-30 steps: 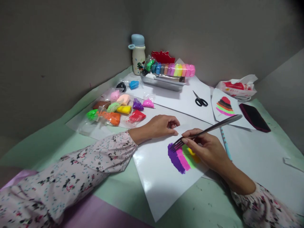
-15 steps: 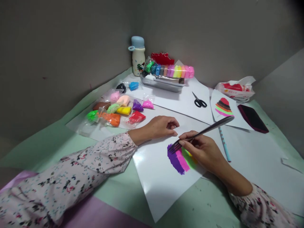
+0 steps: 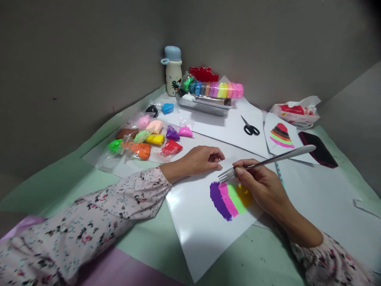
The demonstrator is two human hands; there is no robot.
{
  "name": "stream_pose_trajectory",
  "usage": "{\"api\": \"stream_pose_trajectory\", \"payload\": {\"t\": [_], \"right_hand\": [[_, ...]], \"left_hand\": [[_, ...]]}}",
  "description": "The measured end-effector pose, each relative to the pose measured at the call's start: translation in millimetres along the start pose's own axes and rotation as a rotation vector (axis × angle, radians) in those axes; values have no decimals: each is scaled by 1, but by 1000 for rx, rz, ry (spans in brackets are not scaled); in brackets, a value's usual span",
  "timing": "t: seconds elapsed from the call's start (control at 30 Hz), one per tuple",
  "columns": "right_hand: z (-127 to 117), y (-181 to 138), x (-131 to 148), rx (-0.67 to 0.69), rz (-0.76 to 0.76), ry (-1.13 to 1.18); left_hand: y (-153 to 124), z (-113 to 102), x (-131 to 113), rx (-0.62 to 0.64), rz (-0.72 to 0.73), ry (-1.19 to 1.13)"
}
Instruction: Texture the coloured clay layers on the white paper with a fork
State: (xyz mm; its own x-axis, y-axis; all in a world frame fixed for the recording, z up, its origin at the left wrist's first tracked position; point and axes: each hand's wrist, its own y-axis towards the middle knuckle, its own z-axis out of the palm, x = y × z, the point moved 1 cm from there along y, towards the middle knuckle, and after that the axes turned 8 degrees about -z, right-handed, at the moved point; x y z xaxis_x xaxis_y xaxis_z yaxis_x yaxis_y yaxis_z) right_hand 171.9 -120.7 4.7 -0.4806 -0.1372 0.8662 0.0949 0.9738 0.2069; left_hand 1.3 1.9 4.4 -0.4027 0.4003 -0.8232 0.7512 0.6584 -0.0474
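Observation:
A fork point(image 3: 276, 158) is held in my right hand point(image 3: 264, 186), pinched between thumb and fingers. Its tines are close over the top of a striped clay patch point(image 3: 222, 201); whether they touch it I cannot tell. Purple, pink, green and yellow bands make up the patch, and my right hand partly covers the yellow end. Beneath lies a glossy white sheet point(image 3: 196, 242). My left hand point(image 3: 204, 159) rests at the sheet's upper edge, holding nothing, with its fingers loosely curled and a gap at the thumb.
Several bagged clay pieces point(image 3: 141, 151) lie left of my left hand. Farther back stand a bottle point(image 3: 173, 75) and a metal tray point(image 3: 205, 107) with wrapped clay. Scissors point(image 3: 251, 130), a second striped paper point(image 3: 300, 153), a phone point(image 3: 318, 149) and a tissue pack point(image 3: 296, 113) are to the right.
My right hand has shifted right with the fork, whose tines have moved up off the purple band toward the pink band's top. My left hand has stayed in place.

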Motion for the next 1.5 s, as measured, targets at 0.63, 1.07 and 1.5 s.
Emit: {"api": "stream_pose_trajectory", "payload": {"t": [0.63,1.07,1.5], "right_hand": [[-6,2,2,-60,-19,-24],[-1,10,21,216,-100,-124],[15,29,30,400,-198,-211]], "left_hand": [[1,-6,5,-119,-82,-118],[2,-1,4,44,7,-97],[3,3,7,56,71,-104]]}}
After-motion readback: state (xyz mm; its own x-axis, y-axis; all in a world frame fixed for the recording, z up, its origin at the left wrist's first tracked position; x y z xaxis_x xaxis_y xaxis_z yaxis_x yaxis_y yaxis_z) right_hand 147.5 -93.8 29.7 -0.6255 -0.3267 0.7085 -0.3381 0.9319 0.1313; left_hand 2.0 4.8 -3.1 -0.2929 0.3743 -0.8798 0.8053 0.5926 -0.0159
